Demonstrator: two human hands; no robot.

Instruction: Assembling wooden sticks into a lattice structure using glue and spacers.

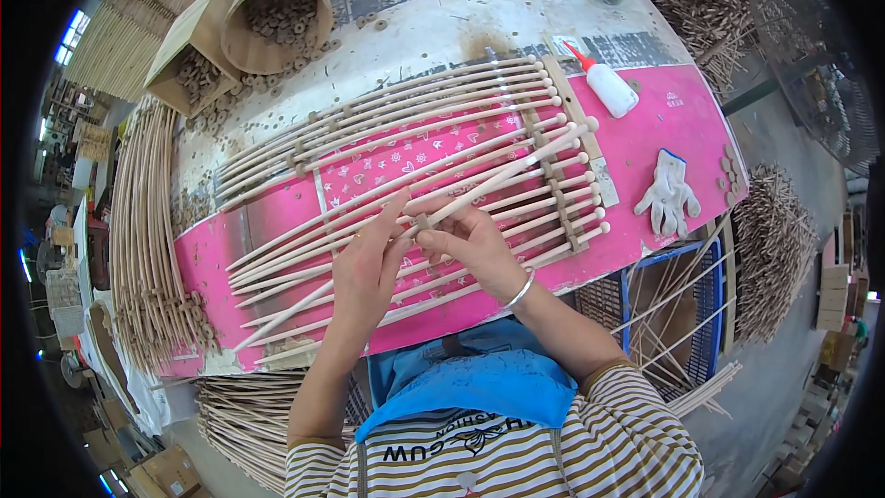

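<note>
A pale wooden stick [502, 177] with a rounded knob at its upper right end slants across the row on the table. A small brown wooden ring [421, 222] sits around it, between my hands. My left hand [367, 254] is closed on the stick just left of the ring, fingers partly overlapping it. With thumb and fingers, my right hand [472, 244] pinches the stick by the ring's right side. Beneath and beyond lie several similar knobbed sticks [433, 90] side by side, many with brown rings on them. Their knobs line up along a wooden strip [570, 92] at the right.
A white glue bottle [610, 89] with a red tip and a white glove [667, 195] lie on the pink tabletop at right. A tipped wooden tub [238, 32] and wooden box [166, 69] hold rings. Bundled sticks [143, 231] lie at left; a blue crate [710, 314] stands below right.
</note>
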